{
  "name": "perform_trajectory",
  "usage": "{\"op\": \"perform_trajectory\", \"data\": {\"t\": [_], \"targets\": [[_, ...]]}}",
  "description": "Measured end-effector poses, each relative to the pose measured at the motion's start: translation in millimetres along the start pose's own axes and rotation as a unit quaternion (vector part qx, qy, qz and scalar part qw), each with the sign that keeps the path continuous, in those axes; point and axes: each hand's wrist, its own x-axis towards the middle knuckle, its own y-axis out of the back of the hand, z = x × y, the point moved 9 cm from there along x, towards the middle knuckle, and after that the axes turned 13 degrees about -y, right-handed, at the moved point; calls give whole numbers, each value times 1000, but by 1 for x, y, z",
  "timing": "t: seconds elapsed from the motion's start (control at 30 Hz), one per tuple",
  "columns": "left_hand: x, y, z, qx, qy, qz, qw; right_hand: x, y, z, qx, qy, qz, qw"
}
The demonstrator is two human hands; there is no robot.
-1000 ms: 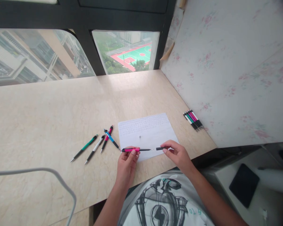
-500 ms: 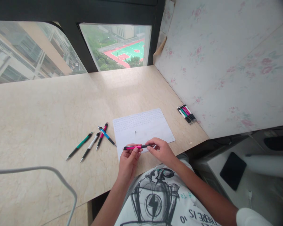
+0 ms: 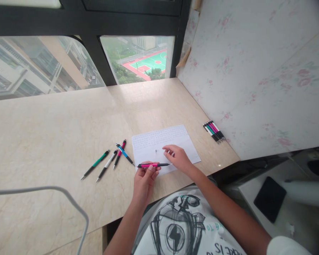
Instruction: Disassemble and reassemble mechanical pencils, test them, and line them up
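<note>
My left hand [image 3: 144, 182] grips a pink ballpoint pen [image 3: 152, 165] with a black grip, held level over the paper's near edge. A thin refill end [image 3: 170, 164] seems to stick out of the pen's right end. My right hand [image 3: 177, 157] is off the pen, over the sheet of paper [image 3: 145, 144], its fingers curved and apart with nothing visible in them. Just left of those fingertips, a small silvery piece [image 3: 156, 151] rests on the paper. Lines of handwriting cover the sheet's upper part.
Left of the paper lie a green pen [image 3: 95, 164], a white pen [image 3: 106, 165], a blue pen [image 3: 124, 154] and another pink pen [image 3: 119, 154]. Several pens [image 3: 214, 131] sit in a row by the papered wall [image 3: 250, 81]. A grey cable [image 3: 69, 198] arches at lower left.
My right hand has let go of the pen's right end and moved up and away, towards the small silvery piece. The left hand still holds the pen. The view has shifted slightly.
</note>
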Motion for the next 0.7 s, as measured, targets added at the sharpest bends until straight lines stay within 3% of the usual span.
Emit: {"op": "perform_trajectory", "data": {"t": [0.17, 0.27, 0.37, 0.47, 0.6, 0.7], "targets": [[0, -2, 3, -10, 2, 6, 1000, 14, -33, -26, -215, 81, 2, 973], [0, -2, 3, -10, 1, 8, 1000, 16, -38, -26, -237, 89, 1, 967], [0, 0, 3, -10, -2, 10, 1000, 12, -22, -20, -146, 82, 18, 986], [1, 1, 3, -15, -7, 12, 1000, 1, -1, -1, 17, 20, 16, 1000], [3, 3, 2, -21, -7, 19, 1000, -21, 7, 33, 193, -89, -27, 977], [3, 4, 2, -19, -9, 25, 999, -33, 8, 42, 238, -118, -37, 963]]}}
